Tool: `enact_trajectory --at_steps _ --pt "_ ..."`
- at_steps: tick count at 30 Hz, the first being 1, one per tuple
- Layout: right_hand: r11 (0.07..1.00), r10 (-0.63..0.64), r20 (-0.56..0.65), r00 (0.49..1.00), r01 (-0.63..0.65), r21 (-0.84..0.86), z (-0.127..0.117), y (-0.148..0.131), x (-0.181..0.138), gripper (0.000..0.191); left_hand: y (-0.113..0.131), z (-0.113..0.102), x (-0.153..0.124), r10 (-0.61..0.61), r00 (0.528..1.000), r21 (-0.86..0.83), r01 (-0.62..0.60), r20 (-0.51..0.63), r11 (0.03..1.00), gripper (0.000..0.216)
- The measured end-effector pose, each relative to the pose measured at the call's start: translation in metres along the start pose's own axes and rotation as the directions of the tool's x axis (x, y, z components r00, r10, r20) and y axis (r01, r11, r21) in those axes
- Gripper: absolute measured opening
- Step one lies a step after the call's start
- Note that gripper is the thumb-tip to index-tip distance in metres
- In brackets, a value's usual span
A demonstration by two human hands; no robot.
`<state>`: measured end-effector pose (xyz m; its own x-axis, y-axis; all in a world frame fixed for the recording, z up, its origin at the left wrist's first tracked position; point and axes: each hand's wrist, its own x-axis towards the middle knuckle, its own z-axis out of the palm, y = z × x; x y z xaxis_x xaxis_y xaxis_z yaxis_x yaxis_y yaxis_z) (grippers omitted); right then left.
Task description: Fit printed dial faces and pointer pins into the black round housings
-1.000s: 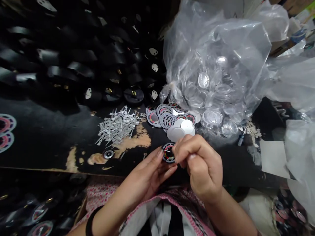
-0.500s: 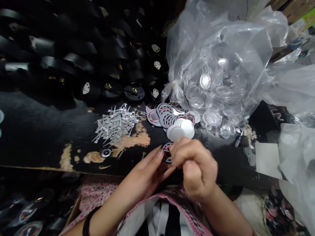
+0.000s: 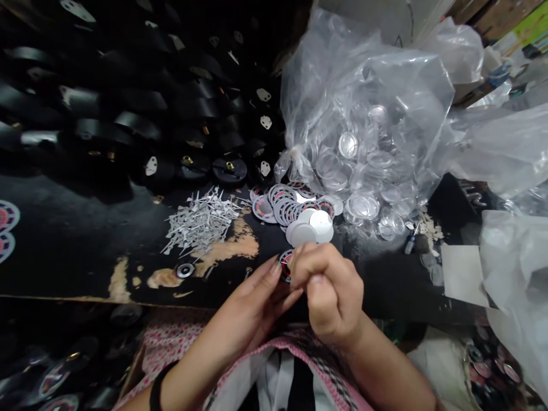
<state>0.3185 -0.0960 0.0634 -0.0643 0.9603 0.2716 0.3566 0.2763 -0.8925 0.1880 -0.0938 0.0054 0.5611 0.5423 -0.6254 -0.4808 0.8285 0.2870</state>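
Observation:
My left hand (image 3: 261, 299) holds a small round gauge with a black dial (image 3: 285, 265) by its edge, thumb on the near left side. Over the dial's right part, my right hand (image 3: 331, 291) is closed in a fist. What its fingers grip, if anything, is hidden. Just beyond my hands lie printed gauge dials (image 3: 285, 206), overlapping, with plain silver-white discs (image 3: 303, 234) in front of them. A heap of thin pale gauge pointers (image 3: 202, 221) is spread to the left. Nearer the front edge sits a small round metal-rimmed part (image 3: 185, 270).
Rows of black round housings (image 3: 229, 170) fill the back left. A clear plastic bag (image 3: 363, 74) with round transparent covers (image 3: 362, 205) stands at the back right. To the right are a small screwdriver (image 3: 410, 244) and a white card (image 3: 463, 274). Two dials (image 3: 6, 217) lie far left.
My right fist has shifted slightly left over the dial and now covers more of it. My left hand keeps its hold. The whole view has moved a little with my head.

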Motion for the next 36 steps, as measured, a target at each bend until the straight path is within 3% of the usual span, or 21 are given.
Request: enact_trajectory --at_steps 5,8,11,12,14,15,17,19,20,23,25,27,28,29,30,31,33,36 --pt "0.977 -0.046 -0.046 0.998 0.055 0.207 -0.004 -0.008 0.003 0.023 0.000 0.003 -0.001 0.009 0.997 0.028 -0.007 -0.072 1.000 0.038" --pt "0.973 -0.099 -0.088 0.991 0.115 0.200 -0.004 -0.010 0.000 0.023 0.000 0.003 -0.001 0.014 0.996 0.021 -0.012 -0.093 1.000 0.040" --pt "0.989 -0.041 0.002 0.999 0.040 0.145 -0.002 -0.005 -0.003 0.018 0.001 0.000 -0.001 0.008 0.994 0.020 -0.006 -0.112 1.000 0.041" --pt "0.985 -0.005 -0.008 1.000 0.006 0.170 -0.005 -0.003 -0.004 0.018 0.001 -0.001 -0.001 0.002 0.993 0.017 0.000 -0.120 1.000 0.041" --pt "0.971 0.056 -0.148 0.987 -0.020 0.238 -0.020 0.006 -0.010 0.020 0.001 -0.005 0.001 -0.011 0.991 0.003 0.012 -0.136 1.000 0.043" --pt "0.968 0.084 -0.272 0.959 -0.013 0.251 -0.032 0.012 -0.015 0.021 0.001 -0.008 0.003 -0.014 0.989 -0.005 0.014 -0.145 1.000 0.043" --pt "0.978 0.131 -0.526 0.840 -0.021 0.209 -0.063 0.030 -0.026 0.021 0.001 -0.011 0.005 -0.026 0.988 -0.013 0.024 -0.151 1.000 0.040" --pt "0.988 0.154 -0.667 0.729 -0.091 0.128 -0.095 0.051 -0.040 0.019 0.000 -0.012 0.005 -0.035 0.989 0.001 0.035 -0.141 0.999 0.035" --pt "0.988 0.154 -0.697 0.700 -0.118 0.099 -0.108 0.061 -0.046 0.018 0.000 -0.011 0.004 -0.021 0.991 0.014 0.023 -0.135 1.000 0.034" --pt "0.983 0.157 -0.710 0.686 -0.181 0.042 -0.129 0.074 -0.058 0.015 0.003 -0.004 -0.001 0.105 0.985 0.079 -0.095 -0.136 0.992 0.033" --pt "0.938 0.040 -0.701 0.712 -0.268 -0.219 -0.125 0.063 -0.058 0.015 0.006 0.002 -0.004 0.195 0.969 0.131 -0.176 -0.152 0.976 0.035" --pt "0.771 -0.166 -0.602 0.781 -0.278 -0.573 -0.108 0.041 -0.051 0.015 0.009 0.008 -0.006 0.239 0.954 0.185 -0.206 -0.178 0.961 0.038" --pt "0.734 -0.213 -0.531 0.820 -0.225 -0.641 -0.096 0.028 -0.045 0.017 0.011 0.010 -0.008 0.251 0.949 0.208 -0.211 -0.190 0.955 0.040" --pt "0.755 -0.160 -0.398 0.903 -0.148 -0.639 -0.082 0.017 -0.039 0.019 0.012 0.013 -0.009 0.258 0.945 0.226 -0.212 -0.199 0.951 0.041" --pt "0.798 -0.095 -0.190 0.977 -0.039 -0.601 -0.067 0.008 -0.031 0.018 0.014 0.014 -0.010 0.263 0.942 0.237 -0.212 -0.210 0.948 0.042" --pt "0.820 -0.033 -0.027 0.999 0.012 -0.573 -0.052 0.002 -0.024 0.014 0.015 0.015 -0.011 0.266 0.938 0.242 -0.211 -0.222 0.947 0.042" --pt "0.809 0.017 0.173 0.985 0.088 -0.581 -0.028 -0.001 -0.011 0.013 0.016 0.016 -0.013 0.260 0.932 0.234 -0.202 -0.252 0.951 0.044" --pt "0.725 -0.004 0.261 0.965 0.183 -0.665 -0.009 0.009 0.001 0.018 0.016 0.012 -0.013 0.245 0.934 0.236 -0.185 -0.261 0.954 0.048"
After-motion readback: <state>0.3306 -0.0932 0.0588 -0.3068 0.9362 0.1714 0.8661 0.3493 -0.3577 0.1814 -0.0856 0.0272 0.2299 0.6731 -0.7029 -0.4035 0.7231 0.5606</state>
